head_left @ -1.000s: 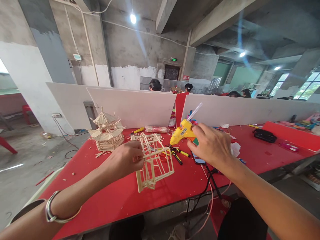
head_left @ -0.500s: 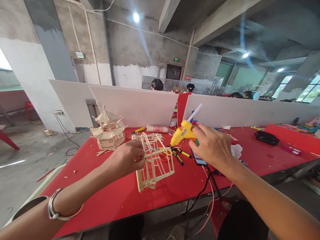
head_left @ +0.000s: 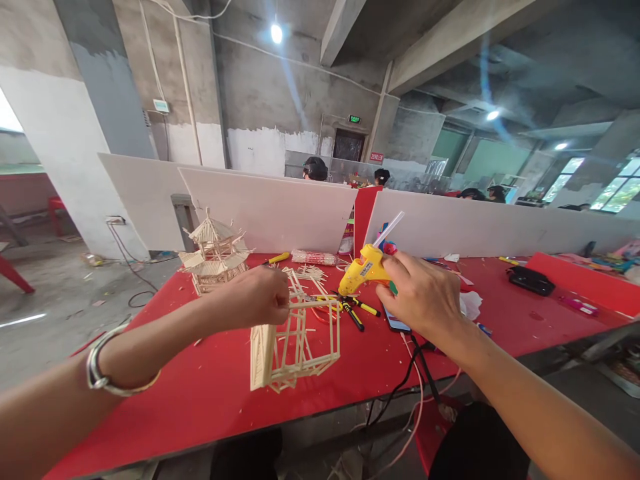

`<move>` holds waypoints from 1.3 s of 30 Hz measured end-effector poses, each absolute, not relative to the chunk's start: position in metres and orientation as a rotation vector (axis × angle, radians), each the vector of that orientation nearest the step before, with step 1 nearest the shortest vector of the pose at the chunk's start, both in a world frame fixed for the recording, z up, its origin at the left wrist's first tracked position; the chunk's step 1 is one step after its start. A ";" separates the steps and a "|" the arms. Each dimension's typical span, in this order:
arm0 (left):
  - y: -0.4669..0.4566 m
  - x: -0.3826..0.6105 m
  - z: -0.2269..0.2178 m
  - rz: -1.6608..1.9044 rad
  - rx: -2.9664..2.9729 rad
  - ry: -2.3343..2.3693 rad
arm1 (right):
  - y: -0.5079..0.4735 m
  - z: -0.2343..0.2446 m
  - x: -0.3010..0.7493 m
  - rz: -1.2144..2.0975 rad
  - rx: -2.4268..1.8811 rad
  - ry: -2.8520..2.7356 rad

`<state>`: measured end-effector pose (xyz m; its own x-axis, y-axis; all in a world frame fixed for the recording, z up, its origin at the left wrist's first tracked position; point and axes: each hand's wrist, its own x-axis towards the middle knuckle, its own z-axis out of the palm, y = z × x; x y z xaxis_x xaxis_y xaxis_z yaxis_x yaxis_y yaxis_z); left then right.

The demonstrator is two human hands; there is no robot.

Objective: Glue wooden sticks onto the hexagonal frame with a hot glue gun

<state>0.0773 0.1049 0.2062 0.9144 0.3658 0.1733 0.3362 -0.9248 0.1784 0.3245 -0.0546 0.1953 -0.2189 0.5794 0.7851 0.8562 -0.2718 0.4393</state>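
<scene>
My left hand (head_left: pixel 260 298) is closed on the top of a pale stick frame (head_left: pixel 295 343) and holds it tilted over the red table (head_left: pixel 215 393). My right hand (head_left: pixel 423 297) grips a yellow glue gun (head_left: pixel 363 268) with a clear glue stick poking out of its back. The gun's nozzle points down and left at the frame's upper right corner, close to it. A silver bangle (head_left: pixel 103 380) sits on my left wrist.
A finished stick pavilion (head_left: pixel 215 255) stands at the table's far left. Yellow-handled tools (head_left: pixel 357 310), a phone (head_left: pixel 397 322) and loose sticks lie past the frame. Cables (head_left: pixel 415 373) hang over the front edge. White partition boards (head_left: pixel 273 210) stand behind, with people's heads beyond.
My left hand has turned the stick frame, so its ribbed side now faces me and it hangs lower. The glue gun has shifted slightly left toward it.
</scene>
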 end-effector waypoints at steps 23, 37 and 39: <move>0.089 0.122 0.230 -0.434 3.068 0.386 | -0.084 0.166 0.325 -1.416 -1.780 -1.795; 0.061 0.202 0.219 -0.715 3.172 0.088 | -0.124 0.141 0.344 -1.402 -1.909 -1.697; 0.059 0.217 0.213 -0.561 3.115 0.094 | -0.135 0.130 0.351 -1.415 -1.913 -1.654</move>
